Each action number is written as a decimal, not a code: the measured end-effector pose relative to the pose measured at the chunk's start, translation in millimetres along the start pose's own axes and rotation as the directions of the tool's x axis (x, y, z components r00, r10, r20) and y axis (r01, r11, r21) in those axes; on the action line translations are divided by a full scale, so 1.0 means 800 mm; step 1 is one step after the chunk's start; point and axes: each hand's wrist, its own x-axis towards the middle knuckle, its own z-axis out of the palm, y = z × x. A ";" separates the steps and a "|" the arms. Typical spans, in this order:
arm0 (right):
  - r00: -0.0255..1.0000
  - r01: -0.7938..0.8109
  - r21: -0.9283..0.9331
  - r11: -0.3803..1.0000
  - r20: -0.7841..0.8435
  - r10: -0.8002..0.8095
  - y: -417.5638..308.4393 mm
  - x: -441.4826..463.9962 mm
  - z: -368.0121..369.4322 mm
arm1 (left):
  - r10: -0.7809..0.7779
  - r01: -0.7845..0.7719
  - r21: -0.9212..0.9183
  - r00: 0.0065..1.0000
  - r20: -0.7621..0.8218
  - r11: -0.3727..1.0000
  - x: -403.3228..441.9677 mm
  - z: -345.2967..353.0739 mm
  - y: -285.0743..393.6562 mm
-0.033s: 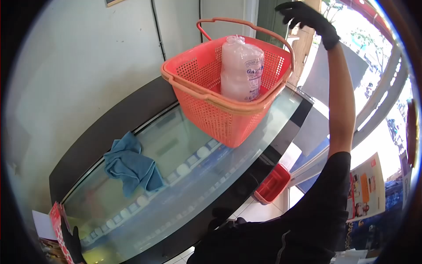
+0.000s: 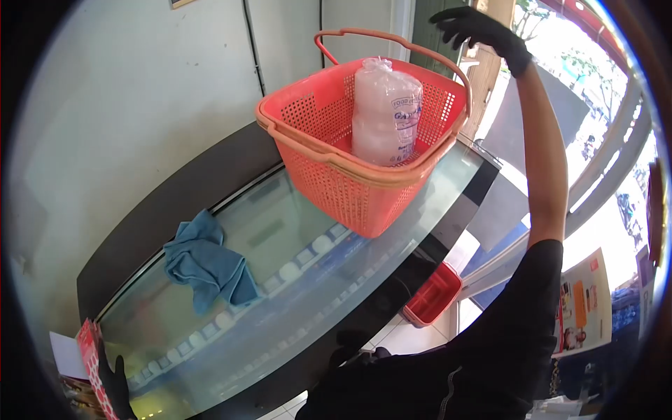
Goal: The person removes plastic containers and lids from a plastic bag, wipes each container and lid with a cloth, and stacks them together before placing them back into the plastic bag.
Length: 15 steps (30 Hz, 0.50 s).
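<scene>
Left hand (image 2: 116, 385) cropped; grip unclear

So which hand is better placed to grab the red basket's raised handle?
Probably the right hand: open, it looks nearer the raised handle of the perforated basket. The left hand is at the glass-topped counter's opposite end, by a red-and-white item.

coral basket (image 2: 336, 185) | upright, 1 handle (image 2: 409, 46) raised | on glass counter (image 2: 280, 234) | red patterned item (image 2: 93, 357) | beside counter's end
</scene>
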 end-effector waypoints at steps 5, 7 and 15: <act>0.914 0.267 0.015 0.964 0.314 -0.258 0.038 0.129 0.062 | 0.146 -0.079 -0.360 0.976 0.164 0.930 -0.031 0.010 0.226; 0.955 0.266 -0.048 0.963 0.151 -0.256 0.001 0.089 0.110 | 0.150 -0.085 -0.344 0.974 0.168 0.935 -0.050 0.011 0.269; 0.862 0.501 -0.401 0.767 0.308 -0.402 0.031 0.139 0.120 | 0.078 0.085 -0.546 0.960 0.270 0.833 -0.103 -0.005 0.245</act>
